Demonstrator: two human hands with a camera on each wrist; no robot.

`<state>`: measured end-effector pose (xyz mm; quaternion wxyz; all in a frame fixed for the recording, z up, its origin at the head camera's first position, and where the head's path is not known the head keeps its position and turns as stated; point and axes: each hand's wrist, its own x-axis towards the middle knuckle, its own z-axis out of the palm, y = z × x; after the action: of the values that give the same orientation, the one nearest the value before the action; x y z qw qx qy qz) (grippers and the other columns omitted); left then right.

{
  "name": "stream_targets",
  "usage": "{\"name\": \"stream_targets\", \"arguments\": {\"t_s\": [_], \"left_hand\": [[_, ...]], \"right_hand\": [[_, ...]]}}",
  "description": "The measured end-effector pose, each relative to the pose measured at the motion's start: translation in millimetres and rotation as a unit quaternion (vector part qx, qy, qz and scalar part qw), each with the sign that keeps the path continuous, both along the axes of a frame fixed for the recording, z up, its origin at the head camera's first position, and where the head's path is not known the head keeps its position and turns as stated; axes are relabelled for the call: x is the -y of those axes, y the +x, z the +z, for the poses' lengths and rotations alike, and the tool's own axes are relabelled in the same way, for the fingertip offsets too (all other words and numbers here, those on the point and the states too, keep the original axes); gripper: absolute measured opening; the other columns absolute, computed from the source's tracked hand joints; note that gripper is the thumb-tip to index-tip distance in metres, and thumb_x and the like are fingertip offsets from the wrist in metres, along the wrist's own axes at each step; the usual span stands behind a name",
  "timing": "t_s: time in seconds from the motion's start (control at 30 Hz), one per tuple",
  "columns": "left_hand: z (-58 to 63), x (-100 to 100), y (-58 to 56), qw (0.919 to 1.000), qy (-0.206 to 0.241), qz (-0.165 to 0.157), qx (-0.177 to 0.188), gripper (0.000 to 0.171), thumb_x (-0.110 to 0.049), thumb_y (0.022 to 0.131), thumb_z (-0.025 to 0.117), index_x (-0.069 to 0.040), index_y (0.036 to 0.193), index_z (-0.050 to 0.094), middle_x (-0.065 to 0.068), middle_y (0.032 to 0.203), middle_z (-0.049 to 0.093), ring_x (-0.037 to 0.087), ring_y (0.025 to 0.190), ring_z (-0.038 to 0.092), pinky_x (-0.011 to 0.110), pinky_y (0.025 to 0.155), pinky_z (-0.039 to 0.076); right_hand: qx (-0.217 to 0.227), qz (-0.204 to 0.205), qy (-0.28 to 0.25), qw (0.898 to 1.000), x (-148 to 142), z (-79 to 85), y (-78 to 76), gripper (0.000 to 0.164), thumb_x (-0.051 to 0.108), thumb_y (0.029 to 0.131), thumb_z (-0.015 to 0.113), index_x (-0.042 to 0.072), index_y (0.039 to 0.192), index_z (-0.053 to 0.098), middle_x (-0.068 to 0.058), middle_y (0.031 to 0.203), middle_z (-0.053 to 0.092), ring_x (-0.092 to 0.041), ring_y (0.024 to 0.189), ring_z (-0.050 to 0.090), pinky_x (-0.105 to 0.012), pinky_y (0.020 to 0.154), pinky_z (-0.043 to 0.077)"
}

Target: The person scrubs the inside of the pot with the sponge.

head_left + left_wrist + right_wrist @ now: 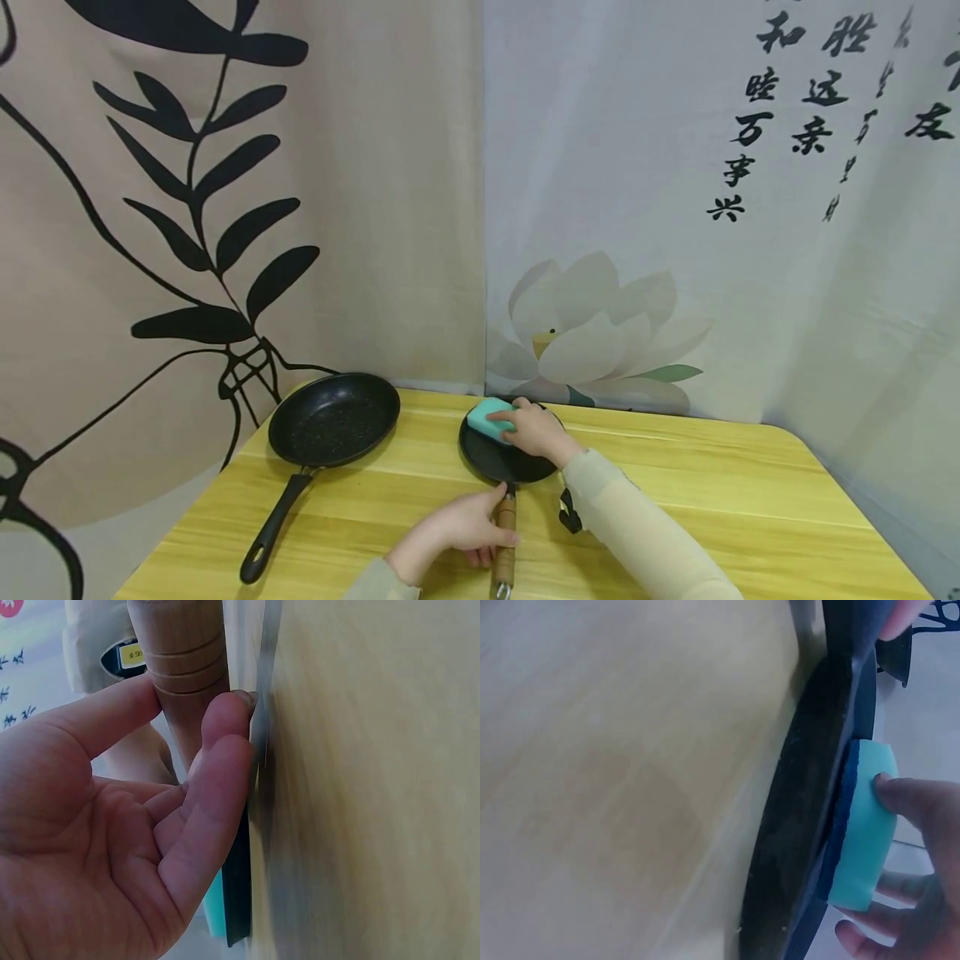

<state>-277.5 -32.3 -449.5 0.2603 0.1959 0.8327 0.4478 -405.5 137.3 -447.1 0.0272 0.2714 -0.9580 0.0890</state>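
The wooden handle (184,645) looks smooth, the sponge (866,832) matt and rough-backed

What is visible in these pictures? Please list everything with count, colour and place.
Table: one, yellow wood, across lower head view.
Large pan: one, black, left side of table.
Small pan: one, black, brown wooden handle, near table's middle.
Sponge: one, turquoise and dark blue, in small pan.
Backdrop: count unclear, pale, printed, behind table.
Small device: one, black and yellow, at right sleeve.
Sleeves: two, beige, on forearms.
Left hand: one, bare, gripping handle.
Right hand: one, bare, holding sponge.
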Motion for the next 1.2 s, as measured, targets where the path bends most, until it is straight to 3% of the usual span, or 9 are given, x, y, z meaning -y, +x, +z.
{"name": "stream_targets", "arguments": {"t_s": [0.3, 0.57, 0.8, 1.2], "left_hand": [[0.2, -0.7, 0.4, 1.0, 0.001, -0.001, 0.004, 0.079, -0.02, 0.091, 0.07, 0.009, 0.149, 0.024, 0.014, 0.062, 0.065, 0.024, 0.051, 0.062, 0.038, 0.046, 0.053], [0.5, -1.0, 1.2, 1.0, 0.001, -0.004, 0.002, 0.079, -0.021, 0.092, 0.069, 0.008, 0.149, 0.024, 0.013, 0.062, 0.065, 0.024, 0.051, 0.062, 0.038, 0.046, 0.053], [-1.2, 0.3, 0.7, 1.0, 0.003, -0.002, 0.003, 0.079, -0.021, 0.092, 0.069, 0.008, 0.15, 0.024, 0.013, 0.063, 0.065, 0.023, 0.051, 0.062, 0.038, 0.047, 0.054], [-2.3, -0.2, 0.9, 1.0, 0.007, -0.004, 0.0, 0.08, -0.021, 0.092, 0.07, 0.008, 0.15, 0.023, 0.013, 0.062, 0.065, 0.023, 0.051, 0.063, 0.038, 0.047, 0.054]], "right_hand": [[0.003, -0.015, -0.002, 1.0, -8.7, -4.6, -7.3, 0.038, 0.027, 0.094, 0.066, 0.03, 0.132, 0.062, -0.014, 0.115, 0.053, -0.017, 0.066, 0.051, -0.034, 0.06, 0.049], [0.027, -0.04, -0.01, 0.999, -23.3, -3.0, -9.5, 0.039, 0.026, 0.095, 0.066, 0.03, 0.133, 0.061, -0.015, 0.118, 0.052, -0.019, 0.071, 0.051, -0.035, 0.063, 0.047], [0.027, -0.036, -0.006, 0.999, -31.2, 2.6, -6.0, 0.038, 0.024, 0.094, 0.066, 0.026, 0.132, 0.062, -0.014, 0.115, 0.053, -0.021, 0.079, 0.053, -0.039, 0.071, 0.05], [0.049, -0.035, -0.025, 0.998, -44.6, 1.0, -5.8, 0.039, 0.024, 0.093, 0.067, 0.025, 0.133, 0.062, -0.013, 0.119, 0.053, -0.016, 0.077, 0.053, -0.037, 0.071, 0.05]]}}
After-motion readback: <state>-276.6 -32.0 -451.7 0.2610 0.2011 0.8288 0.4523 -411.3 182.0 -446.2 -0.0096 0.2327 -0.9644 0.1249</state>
